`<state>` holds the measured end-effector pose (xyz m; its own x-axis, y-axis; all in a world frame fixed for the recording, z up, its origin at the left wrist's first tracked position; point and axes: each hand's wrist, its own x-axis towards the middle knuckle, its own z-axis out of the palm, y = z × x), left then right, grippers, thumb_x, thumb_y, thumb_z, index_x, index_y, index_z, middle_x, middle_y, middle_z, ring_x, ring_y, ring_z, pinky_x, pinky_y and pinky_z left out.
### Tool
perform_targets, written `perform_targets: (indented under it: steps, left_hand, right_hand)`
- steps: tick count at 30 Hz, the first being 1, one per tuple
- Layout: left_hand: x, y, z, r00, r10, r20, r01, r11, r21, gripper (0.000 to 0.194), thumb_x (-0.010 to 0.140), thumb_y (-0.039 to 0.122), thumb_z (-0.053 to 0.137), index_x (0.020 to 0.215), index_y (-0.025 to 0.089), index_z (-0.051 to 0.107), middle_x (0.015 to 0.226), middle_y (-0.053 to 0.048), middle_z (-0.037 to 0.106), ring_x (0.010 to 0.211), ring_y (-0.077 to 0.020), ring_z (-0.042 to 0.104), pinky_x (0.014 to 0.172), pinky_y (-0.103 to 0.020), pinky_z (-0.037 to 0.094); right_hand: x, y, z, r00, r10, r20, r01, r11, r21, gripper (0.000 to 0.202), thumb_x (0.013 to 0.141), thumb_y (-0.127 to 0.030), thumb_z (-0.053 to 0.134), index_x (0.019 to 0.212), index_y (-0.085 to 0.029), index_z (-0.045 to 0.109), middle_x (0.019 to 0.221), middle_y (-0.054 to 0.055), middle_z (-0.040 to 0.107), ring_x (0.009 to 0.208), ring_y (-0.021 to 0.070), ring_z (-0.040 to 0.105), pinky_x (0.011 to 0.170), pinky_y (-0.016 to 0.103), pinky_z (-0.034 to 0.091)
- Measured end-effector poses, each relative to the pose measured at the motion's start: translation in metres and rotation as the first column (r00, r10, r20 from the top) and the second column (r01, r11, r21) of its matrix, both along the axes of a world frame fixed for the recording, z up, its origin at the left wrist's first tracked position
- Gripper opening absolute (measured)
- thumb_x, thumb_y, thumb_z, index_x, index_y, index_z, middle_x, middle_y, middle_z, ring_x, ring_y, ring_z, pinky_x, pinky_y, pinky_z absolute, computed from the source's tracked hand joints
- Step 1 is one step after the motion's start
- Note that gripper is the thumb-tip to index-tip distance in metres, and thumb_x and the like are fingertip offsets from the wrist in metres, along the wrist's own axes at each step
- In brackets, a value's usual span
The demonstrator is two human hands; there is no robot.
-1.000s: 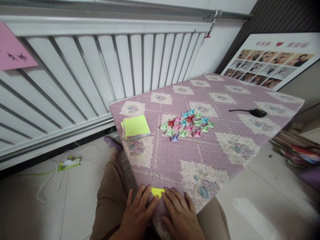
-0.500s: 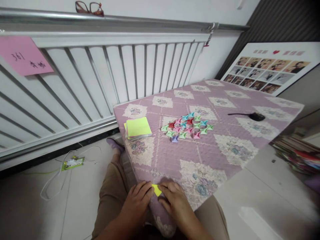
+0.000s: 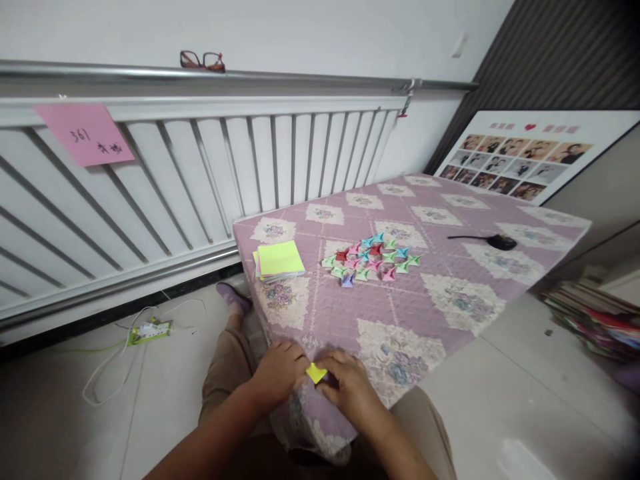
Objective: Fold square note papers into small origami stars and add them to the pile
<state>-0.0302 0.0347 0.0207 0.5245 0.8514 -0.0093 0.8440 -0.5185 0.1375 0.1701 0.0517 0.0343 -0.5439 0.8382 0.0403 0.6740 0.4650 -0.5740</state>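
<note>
Between my two hands, at the near corner of the table (image 3: 340, 320), is a small folded yellow paper (image 3: 316, 373). My left hand (image 3: 281, 371) has its fingers closed on the paper's left edge. My right hand (image 3: 345, 381) pinches its right side between thumb and fingers. Farther back stands a group of small folded paper pieces (image 3: 364, 255) in green, pink, red, blue and purple. Left of them lies a stack of square paper sheets (image 3: 280, 259) with a yellow one on top.
A black spoon-like object (image 3: 501, 242) lies on the table's right part. The white radiator (image 3: 295, 160) runs behind the table, with glasses (image 3: 203, 61) on the rail above. A photo board (image 3: 520, 157) leans at the back right. A power strip (image 3: 150, 331) with cables lies on the floor.
The view has tilted up and shifted left. The yellow paper shows as a smaller shape, and my left hand has turned, with its fingers more curled. Things on the table have stayed in place.
</note>
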Motion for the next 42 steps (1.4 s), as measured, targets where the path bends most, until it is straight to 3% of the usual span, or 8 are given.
perform_targets:
  steps: [5,11,15,21,26,30,36,42]
  left_hand:
    - [-0.002,0.006,-0.001,0.995,-0.086,-0.041,0.089,0.993,0.074,0.020,0.094,0.036,0.047,0.092,0.020,0.060,0.093,-0.004,0.057,0.088,-0.0199,0.049,0.077,-0.033,0.038]
    - [-0.003,0.007,-0.007,0.994,-0.110,-0.022,0.112,0.986,0.124,0.021,0.096,0.032,0.043,0.091,0.019,0.059,0.091,-0.003,0.057,0.087,-0.0190,0.050,0.077,-0.033,0.039]
    - [-0.001,0.008,-0.014,0.996,-0.036,0.079,0.031,0.997,0.066,0.021,0.096,0.031,0.043,0.089,0.019,0.060,0.091,-0.003,0.058,0.086,-0.0188,0.050,0.078,-0.032,0.040]
    - [0.006,0.007,-0.014,0.979,0.086,0.187,-0.097,0.994,0.049,0.022,0.095,0.024,0.039,0.091,0.018,0.059,0.092,-0.005,0.058,0.089,-0.0197,0.051,0.080,-0.033,0.040]
    - [0.007,0.008,-0.009,0.946,0.132,0.296,-0.130,0.991,-0.025,0.024,0.094,0.021,0.037,0.090,0.017,0.061,0.090,-0.004,0.061,0.087,-0.0178,0.053,0.078,-0.030,0.041]
    - [0.007,0.010,-0.003,0.904,0.169,0.394,-0.142,0.985,-0.097,0.020,0.090,0.019,0.043,0.093,0.018,0.063,0.092,-0.004,0.064,0.088,-0.0175,0.055,0.080,-0.030,0.041]
    - [0.013,0.010,0.003,0.818,0.267,0.510,-0.174,0.959,-0.224,0.021,0.082,0.016,0.045,0.083,0.016,0.066,0.083,-0.002,0.067,0.080,-0.0153,0.058,0.073,-0.025,0.041]
    - [0.011,0.012,0.002,0.711,0.422,0.562,-0.257,0.900,-0.351,0.023,0.078,0.020,0.042,0.079,0.015,0.065,0.077,-0.002,0.066,0.072,-0.0149,0.058,0.064,-0.023,0.040]
  right_hand:
    - [-0.003,-0.001,0.005,0.999,-0.026,0.030,0.026,1.000,0.010,0.028,0.068,-0.014,0.065,0.093,-0.026,0.063,0.099,-0.001,0.064,0.097,0.0189,0.056,0.083,0.031,0.035]
    - [-0.005,-0.006,0.002,0.999,-0.048,0.021,0.046,0.995,0.085,0.016,0.074,-0.018,0.063,0.088,-0.025,0.063,0.096,0.000,0.064,0.094,0.0196,0.056,0.080,0.031,0.035]
    - [-0.004,-0.009,0.001,0.999,-0.038,-0.009,0.039,0.992,0.122,0.010,0.085,-0.026,0.055,0.090,-0.025,0.064,0.094,0.001,0.064,0.092,0.0183,0.057,0.080,0.030,0.037]
    - [-0.011,-0.008,-0.003,0.989,-0.147,0.017,0.142,0.977,0.158,0.014,0.082,-0.021,0.052,0.087,-0.024,0.065,0.088,0.001,0.065,0.089,0.0179,0.058,0.078,0.029,0.038]
    - [-0.013,-0.005,-0.007,0.980,-0.166,-0.112,0.179,0.977,0.117,0.018,0.084,-0.023,0.047,0.075,-0.022,0.063,0.079,0.001,0.064,0.080,0.0179,0.058,0.073,0.029,0.039]
    - [-0.011,-0.003,-0.009,0.975,-0.156,-0.159,0.174,0.979,0.105,0.017,0.083,-0.024,0.048,0.073,-0.021,0.062,0.076,0.001,0.063,0.077,0.0175,0.058,0.072,0.029,0.040]
    - [-0.009,-0.002,-0.011,0.965,-0.153,-0.215,0.170,0.983,0.066,0.019,0.083,-0.026,0.049,0.069,-0.021,0.060,0.072,0.000,0.062,0.073,0.0162,0.057,0.068,0.027,0.040]
    - [-0.002,-0.005,-0.010,0.923,-0.155,-0.352,0.149,0.988,-0.046,0.015,0.080,-0.034,0.055,0.087,-0.021,0.060,0.073,-0.001,0.061,0.069,0.0148,0.056,0.067,0.026,0.041]
